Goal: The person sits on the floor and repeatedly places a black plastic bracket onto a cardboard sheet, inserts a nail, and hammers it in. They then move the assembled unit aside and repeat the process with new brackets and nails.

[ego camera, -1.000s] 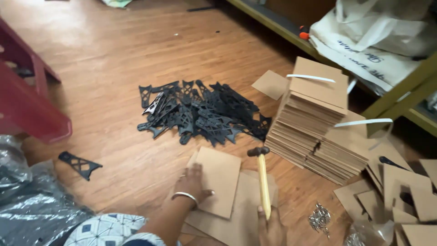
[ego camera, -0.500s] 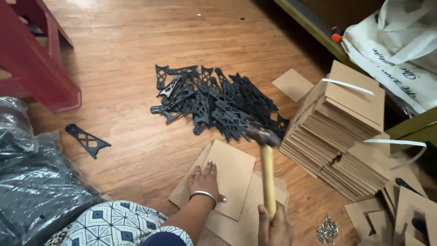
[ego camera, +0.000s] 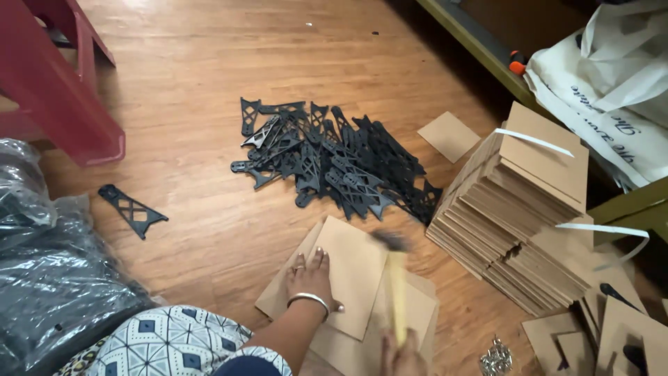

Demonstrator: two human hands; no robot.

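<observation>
My left hand [ego camera: 310, 274], a bangle on its wrist, lies flat with fingers spread on a brown cardboard sheet [ego camera: 351, 268] that rests on other sheets on the wooden floor. My right hand [ego camera: 401, 354], at the bottom edge, grips the yellow handle of a hammer [ego camera: 396, 296]. The hammer's dark head is blurred just above the sheet's right edge. A heap of black lattice-shaped plastic brackets [ego camera: 332, 163] lies beyond the sheets.
A tall stack of cardboard sheets [ego camera: 522, 209] bound with white straps stands at right, with loose pieces [ego camera: 612, 334] beside it. A single black bracket [ego camera: 132, 209] lies at left, near black plastic bags [ego camera: 49, 278]. A red stool [ego camera: 62, 90], a white bag [ego camera: 612, 90] and small metal parts [ego camera: 495, 358] are nearby.
The hammer has swung down toward the cardboard sheet, its head now blurred near the sheet's edge. My left hand stays pressed on the sheet. The view has shifted slightly.
</observation>
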